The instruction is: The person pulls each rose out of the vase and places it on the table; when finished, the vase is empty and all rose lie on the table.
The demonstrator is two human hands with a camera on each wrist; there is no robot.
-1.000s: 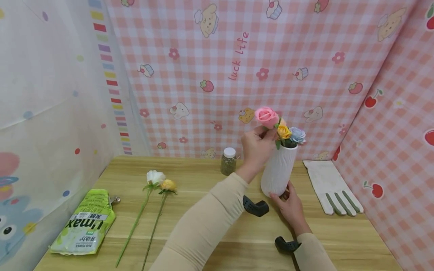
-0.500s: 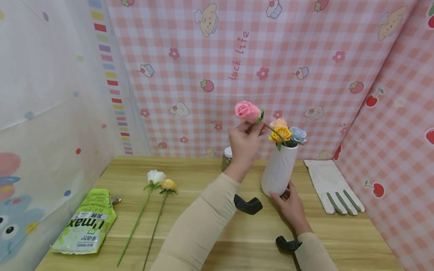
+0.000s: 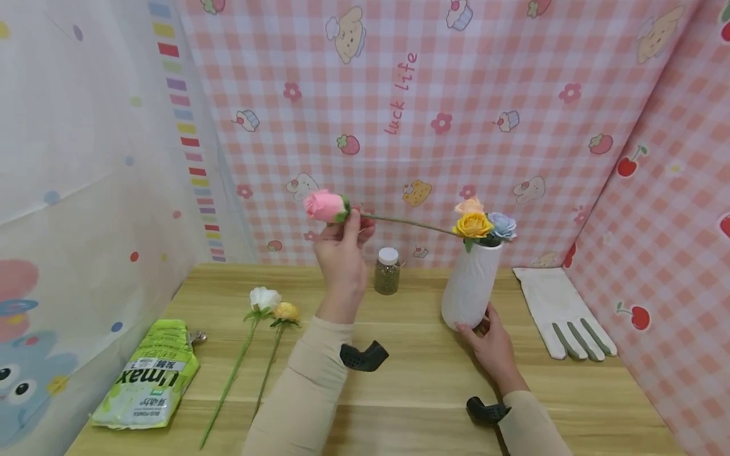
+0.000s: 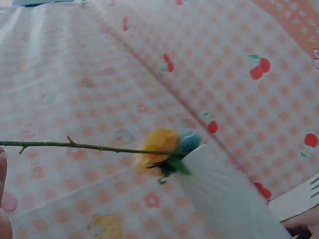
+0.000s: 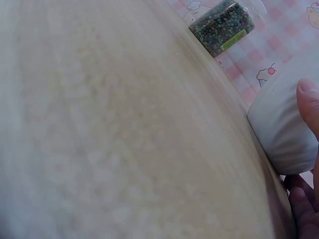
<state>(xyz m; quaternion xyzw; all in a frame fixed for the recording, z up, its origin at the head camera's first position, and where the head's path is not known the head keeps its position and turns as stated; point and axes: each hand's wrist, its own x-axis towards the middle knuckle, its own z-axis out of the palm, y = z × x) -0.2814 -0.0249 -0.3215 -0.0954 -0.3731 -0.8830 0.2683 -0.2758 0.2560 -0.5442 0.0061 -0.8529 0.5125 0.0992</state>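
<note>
One artificial pink rose (image 3: 325,206) with green sepals and a long thin green stem, held above the bench by the left hand (image 3: 342,253), whose thumb and fingers pinch the stem just below the bloom; bloom pointing left, stem running right, slightly downward, its far end reaching the flowers at the vase mouth. One white ceramic vase (image 3: 470,291) with a rippled surface, on the wood-grain bench (image 3: 422,405); right hand (image 3: 493,348) gripping it low down, thumb on its near side. Contents of vase: one bright yellow rose (image 3: 473,225), one pale peach rose (image 3: 469,206) behind it, one pale blue rose (image 3: 502,225) to the right. One clear jar with a white lid (image 3: 387,275), filled with dark greenish granules, left of the vase. Two long-stemmed flowers lying near each other, further left: one white bloom (image 3: 265,298), one yellow-orange bloom (image 3: 286,311). One lime-green and white printed bag (image 3: 149,380), far left. One white glove with grey-green finger stripes (image 3: 561,310), lying flat, right of the vase.
</note>
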